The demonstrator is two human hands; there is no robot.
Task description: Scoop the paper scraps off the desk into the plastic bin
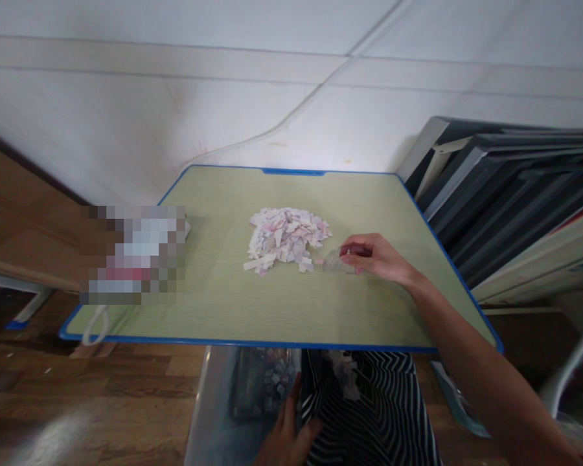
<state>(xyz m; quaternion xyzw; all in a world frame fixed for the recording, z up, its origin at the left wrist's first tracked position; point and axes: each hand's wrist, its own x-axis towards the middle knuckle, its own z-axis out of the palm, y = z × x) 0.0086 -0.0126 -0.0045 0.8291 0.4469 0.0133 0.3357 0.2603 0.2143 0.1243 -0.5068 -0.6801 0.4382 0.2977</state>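
Observation:
A heap of small torn paper scraps (286, 236), white with some pink, lies in the middle of the folding table (214, 304). Just right of the heap, my right hand (376, 257) is closed on a small see-through object (335, 260) with a dark red part under the fingers; its exact kind is unclear. Below the table's front edge, my left hand (289, 430) has its fingers at the fold of a black-and-white striped cloth (374, 414), apparently gripping it. More scraps (347, 375) lie in that cloth.
A clear plastic bin (214, 401) with a dark tray and scraps stands under the table's front. On the table's left sits a blurred-out package (140, 252) with a white cord loop (96, 325). Dark panels (505, 175) lean at right; a brown board (29, 220) stands at left.

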